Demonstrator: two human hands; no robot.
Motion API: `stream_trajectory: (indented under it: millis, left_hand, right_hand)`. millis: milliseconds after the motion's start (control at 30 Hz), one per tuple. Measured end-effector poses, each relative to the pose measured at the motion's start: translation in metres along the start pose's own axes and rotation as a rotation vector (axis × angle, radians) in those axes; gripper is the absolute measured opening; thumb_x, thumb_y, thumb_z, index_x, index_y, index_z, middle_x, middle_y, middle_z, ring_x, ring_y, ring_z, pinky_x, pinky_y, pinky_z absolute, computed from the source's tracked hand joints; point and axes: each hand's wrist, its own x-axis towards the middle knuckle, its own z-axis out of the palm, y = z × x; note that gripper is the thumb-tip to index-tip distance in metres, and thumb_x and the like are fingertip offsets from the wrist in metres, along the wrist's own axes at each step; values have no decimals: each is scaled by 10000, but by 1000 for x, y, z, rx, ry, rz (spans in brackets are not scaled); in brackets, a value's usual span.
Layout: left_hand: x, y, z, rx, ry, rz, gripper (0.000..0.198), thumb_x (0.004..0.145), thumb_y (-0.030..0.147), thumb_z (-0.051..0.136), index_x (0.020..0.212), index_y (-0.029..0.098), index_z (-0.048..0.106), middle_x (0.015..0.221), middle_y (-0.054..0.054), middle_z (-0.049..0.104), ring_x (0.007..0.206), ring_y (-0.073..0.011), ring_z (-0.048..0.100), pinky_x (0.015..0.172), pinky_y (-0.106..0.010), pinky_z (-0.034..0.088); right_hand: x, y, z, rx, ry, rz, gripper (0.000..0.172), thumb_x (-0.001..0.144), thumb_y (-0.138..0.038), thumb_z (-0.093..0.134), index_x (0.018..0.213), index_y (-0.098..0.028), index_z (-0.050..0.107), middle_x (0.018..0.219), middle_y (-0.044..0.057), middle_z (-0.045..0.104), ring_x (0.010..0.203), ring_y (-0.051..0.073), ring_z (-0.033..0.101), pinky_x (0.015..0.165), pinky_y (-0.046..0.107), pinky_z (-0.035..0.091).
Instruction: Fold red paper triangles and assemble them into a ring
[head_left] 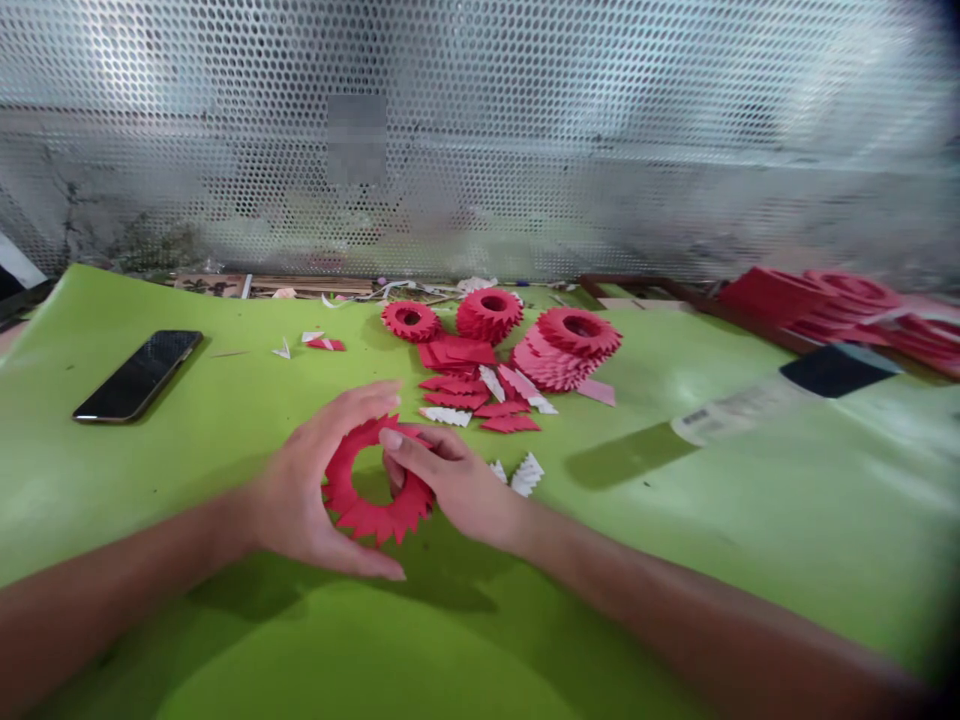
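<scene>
A red paper ring (pixel 375 495) made of folded pointed pieces lies on the green table (pixel 225 420) in front of me. My left hand (pixel 315 490) curves round its left side, thumb under the near edge and fingers over the far edge. From the right, my right hand (pixel 450 480) grips the ring's right side, fingers pinched over its inner rim. Just behind the ring lie loose red and white folded pieces (pixel 480 400). Three finished red rings (pixel 411 320) (pixel 489 313) (pixel 570 345) stand further back.
A black phone (pixel 139 375) lies at the left. A bottle with a black cap (pixel 780 395) lies on its side at the right. More red paper stacks (pixel 832 300) sit at the far right. A perforated metal screen (pixel 480 140) closes the back.
</scene>
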Motion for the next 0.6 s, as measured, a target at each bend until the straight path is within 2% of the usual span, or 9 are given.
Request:
stream_trajectory:
  millis: [67,167,300,400,500,600]
  left_hand:
    - [1,1,1,-10,-16,-12,1221,580,462,1004,1580,279,329,1462,-171,599,1321,-376,626,1133,-518,527]
    - [2,5,3,6,12,-17,1077,633,392,967,1536,273,391,1381,-131,659,1232,-327,685,1083,-457,570]
    - [1,9,4,75,63,-40,979,684,354,922,1514,265,409,1387,-126,652,1233,-329,678,1081,-481,569]
    - [1,8,5,151,130,-60,1042,673,458,945,1534,262,391,1411,-146,625,1247,-362,666,1075,-539,570]
    - [0,5,5,146,125,-42,1122,664,542,941,1569,266,338,1445,-164,595,1293,-383,637,1096,-572,552]
    - [0,3,5,110,132,-8,1152,654,544,946,1583,276,320,1503,-178,543,1371,-411,570,1112,-587,534]
  right_hand:
    - [1,2,1,-28,10,-4,631,855,-823,538,648,-227,512,587,-38,440,548,129,398,532,286,333]
    - [3,5,3,-54,28,-4,641,869,-825,517,634,-229,493,576,-38,407,547,133,374,533,290,325]
    - [3,4,4,67,53,-1,617,826,-823,570,659,-231,529,594,-35,429,552,135,391,534,286,332]
    - [2,1,4,150,79,-8,576,805,-796,613,689,-234,566,593,-38,448,532,130,387,517,279,326]
    - [0,-3,5,86,121,-20,575,832,-782,599,676,-231,547,576,-47,416,516,122,345,501,274,300]
    - [-2,-2,5,32,132,-33,588,861,-784,562,677,-227,528,597,-43,418,537,122,348,511,275,302]
